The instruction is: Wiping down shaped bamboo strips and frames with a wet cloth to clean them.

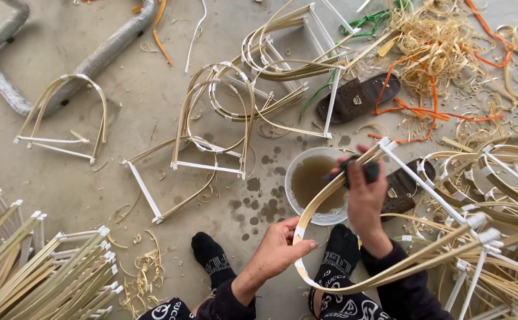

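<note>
My left hand (280, 246) pinches the curved bend of a bundle of pale bamboo strips (330, 189) bound with white tape. My right hand (365, 189) grips a small dark cloth or sponge (357, 169) and presses it against the strips, just above a white bowl (297, 166) of murky brown water. The bent bundle loops from my left hand down past my black-socked feet (211, 255) and up to a white rod (425, 186) at the right.
Several bent bamboo frames (217, 112) lie on the concrete floor ahead. Straight taped strip bundles (45, 266) pile at the lower left, more frames (502, 195) at the right. Two brown sandals (357, 98), shavings, orange strings and a wrapped grey pipe (10, 77) lie around.
</note>
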